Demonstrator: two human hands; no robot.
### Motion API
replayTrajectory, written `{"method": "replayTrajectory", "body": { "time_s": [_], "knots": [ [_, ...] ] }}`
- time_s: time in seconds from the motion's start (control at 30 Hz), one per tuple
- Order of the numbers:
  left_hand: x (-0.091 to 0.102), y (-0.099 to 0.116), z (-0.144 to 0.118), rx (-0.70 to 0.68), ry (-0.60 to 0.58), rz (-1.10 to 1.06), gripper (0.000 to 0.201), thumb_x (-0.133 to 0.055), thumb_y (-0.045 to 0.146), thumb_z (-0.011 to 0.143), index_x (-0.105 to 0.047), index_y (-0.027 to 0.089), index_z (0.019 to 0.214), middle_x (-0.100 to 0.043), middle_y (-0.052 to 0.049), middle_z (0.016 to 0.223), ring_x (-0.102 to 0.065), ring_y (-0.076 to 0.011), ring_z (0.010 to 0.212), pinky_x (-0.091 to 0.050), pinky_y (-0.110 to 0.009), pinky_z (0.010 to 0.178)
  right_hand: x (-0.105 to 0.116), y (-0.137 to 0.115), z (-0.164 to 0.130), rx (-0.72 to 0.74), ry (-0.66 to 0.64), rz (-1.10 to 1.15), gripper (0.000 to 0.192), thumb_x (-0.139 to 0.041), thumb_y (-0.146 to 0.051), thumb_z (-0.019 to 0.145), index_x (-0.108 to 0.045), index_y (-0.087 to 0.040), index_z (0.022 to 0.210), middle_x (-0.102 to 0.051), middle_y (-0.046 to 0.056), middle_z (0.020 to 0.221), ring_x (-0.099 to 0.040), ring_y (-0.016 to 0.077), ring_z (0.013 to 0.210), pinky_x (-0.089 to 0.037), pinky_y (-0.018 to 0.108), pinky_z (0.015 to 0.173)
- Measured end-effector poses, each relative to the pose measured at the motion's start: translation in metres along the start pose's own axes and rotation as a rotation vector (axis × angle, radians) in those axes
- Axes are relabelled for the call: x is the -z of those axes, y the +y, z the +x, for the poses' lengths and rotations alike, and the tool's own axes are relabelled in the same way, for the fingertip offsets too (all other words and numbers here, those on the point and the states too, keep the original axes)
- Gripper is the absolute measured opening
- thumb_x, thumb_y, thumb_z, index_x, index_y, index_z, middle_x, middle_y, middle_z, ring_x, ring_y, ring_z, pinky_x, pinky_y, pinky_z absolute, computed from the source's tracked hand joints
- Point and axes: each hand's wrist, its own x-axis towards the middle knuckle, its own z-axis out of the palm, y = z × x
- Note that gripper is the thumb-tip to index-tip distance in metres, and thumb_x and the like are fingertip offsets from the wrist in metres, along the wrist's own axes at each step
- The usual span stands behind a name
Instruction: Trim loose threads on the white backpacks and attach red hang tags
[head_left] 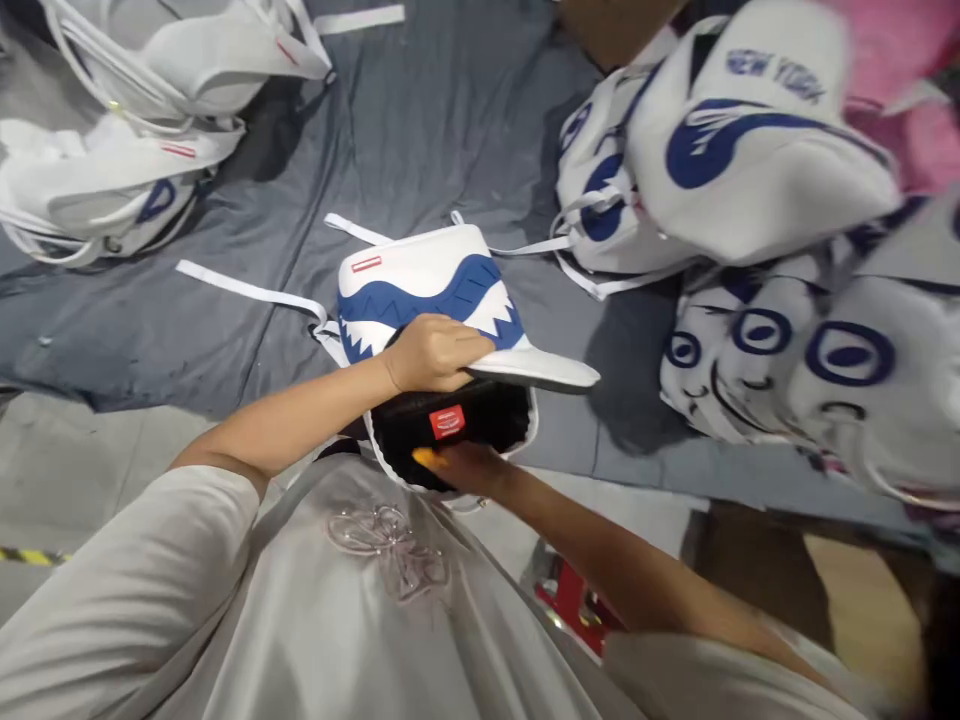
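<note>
A small white bag [420, 252] with a blue jagged pattern and white straps, apparently a backpack, lies on the grey cloth in front of me. Its mouth faces me and shows a black lining with a red label [448, 422]. My left hand [439, 352] is closed on the edge of the bag's opening, beside a stiff white flap that juts to the right. Inside the mouth is my right hand [465, 468], just below the label. Something orange-yellow [427, 458] shows at its fingertips; I cannot make out what it is. Most of that hand's fingers are hidden.
Grey cloth [420, 120] covers the work surface. White bags with straps [172, 160] lie at the far left. On the right is a pile of white and blue bags [757, 180], some with eye prints, and pink items [900, 60] behind. A red object [574, 605] is below the edge.
</note>
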Motion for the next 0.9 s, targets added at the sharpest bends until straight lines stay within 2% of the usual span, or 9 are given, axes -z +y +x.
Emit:
{"method": "replayTrajectory", "body": {
  "time_s": [0.13, 0.27, 0.33, 0.5, 0.6, 0.7, 0.8, 0.83, 0.9],
  "knots": [
    [0.0, -0.004, 0.006, -0.003, 0.122, 0.038, 0.021, -0.045, 0.021, 0.08, -0.066, 0.018, 0.08, -0.067, -0.003, 0.067, -0.062, -0.0154, 0.062, -0.039, -0.027, 0.057, 0.021, 0.027, -0.049, -0.281, 0.017, -0.006, 0.037, -0.052, -0.045, 0.093, -0.066, -0.025, 0.122, -0.072, 0.011, 0.106, -0.068, 0.0311, 0.096, -0.05, 0.038, 0.081],
    [0.002, 0.006, 0.008, 0.0, 0.099, 0.031, 0.02, -0.046, 0.022, 0.082, -0.064, 0.019, 0.075, -0.066, -0.002, 0.064, -0.061, -0.0148, 0.06, -0.035, -0.027, 0.055, 0.063, 0.062, -0.032, -0.648, 0.241, 0.019, 0.051, -0.029, -0.046, 0.1, -0.053, -0.017, 0.135, -0.066, 0.019, 0.118, -0.064, 0.0336, 0.108, -0.048, 0.042, 0.085],
    [0.005, 0.007, 0.005, 0.054, 0.115, 0.05, 0.02, -0.047, 0.023, 0.082, -0.064, 0.018, 0.073, -0.066, -0.002, 0.064, -0.06, -0.0147, 0.059, -0.034, -0.027, 0.055, 0.06, 0.073, -0.019, -0.753, 0.268, 0.062, 0.05, -0.031, -0.046, 0.1, -0.056, -0.015, 0.13, -0.066, 0.019, 0.118, -0.063, 0.0321, 0.11, -0.048, 0.04, 0.087],
    [0.009, -0.001, -0.001, 0.169, 0.203, 0.064, 0.019, -0.049, 0.023, 0.082, -0.064, 0.018, 0.071, -0.066, -0.003, 0.066, -0.06, -0.0147, 0.06, -0.034, -0.026, 0.056, -0.023, 0.058, -0.044, -0.652, 0.013, 0.318, 0.047, -0.044, -0.055, 0.095, -0.068, -0.017, 0.108, -0.07, 0.013, 0.089, -0.07, 0.0255, 0.076, -0.049, 0.033, 0.07],
    [0.004, 0.001, 0.004, 0.147, 0.205, 0.03, 0.018, -0.05, 0.022, 0.082, -0.063, 0.019, 0.07, -0.065, -0.002, 0.065, -0.059, -0.0144, 0.06, -0.034, -0.026, 0.055, -0.06, 0.036, -0.05, -0.566, 0.098, 0.309, 0.044, -0.042, -0.053, 0.097, -0.064, -0.019, 0.114, -0.07, 0.012, 0.087, -0.069, 0.025, 0.076, -0.047, 0.032, 0.069],
    [-0.002, 0.007, 0.012, 0.118, 0.196, 0.002, 0.02, -0.05, 0.023, 0.084, -0.062, 0.019, 0.068, -0.063, -0.001, 0.062, -0.057, -0.0136, 0.057, -0.033, -0.026, 0.055, -0.066, 0.02, -0.011, -0.482, 0.298, 0.095, 0.045, -0.038, -0.048, 0.099, -0.056, -0.016, 0.125, -0.07, 0.015, 0.094, -0.068, 0.0275, 0.086, -0.045, 0.033, 0.073],
    [-0.005, 0.008, 0.018, 0.104, 0.189, 0.002, 0.022, -0.052, 0.024, 0.085, -0.062, 0.018, 0.067, -0.062, -0.001, 0.061, -0.057, -0.0131, 0.057, -0.034, -0.026, 0.055, -0.056, 0.018, 0.044, -0.281, 0.428, -0.053, 0.046, -0.053, -0.045, 0.094, -0.052, -0.015, 0.129, -0.068, 0.017, 0.107, -0.065, 0.027, 0.097, -0.042, 0.032, 0.08],
    [-0.004, 0.007, 0.018, 0.101, 0.186, 0.004, 0.021, -0.052, 0.024, 0.085, -0.062, 0.018, 0.068, -0.063, -0.001, 0.061, -0.057, -0.0131, 0.057, -0.034, -0.025, 0.055, -0.052, 0.021, 0.059, -0.268, 0.467, -0.047, 0.047, -0.054, -0.045, 0.094, -0.051, -0.014, 0.13, -0.067, 0.018, 0.11, -0.063, 0.0269, 0.1, -0.041, 0.032, 0.081],
    [-0.003, 0.001, 0.018, 0.104, 0.192, 0.016, 0.02, -0.053, 0.024, 0.085, -0.064, 0.018, 0.07, -0.064, -0.002, 0.063, -0.058, -0.0133, 0.058, -0.036, -0.025, 0.056, -0.048, 0.03, 0.079, -0.417, 0.584, 0.047, 0.046, -0.046, -0.045, 0.098, -0.049, -0.011, 0.13, -0.067, 0.017, 0.109, -0.063, 0.0256, 0.097, -0.039, 0.03, 0.076]
  ]
}}
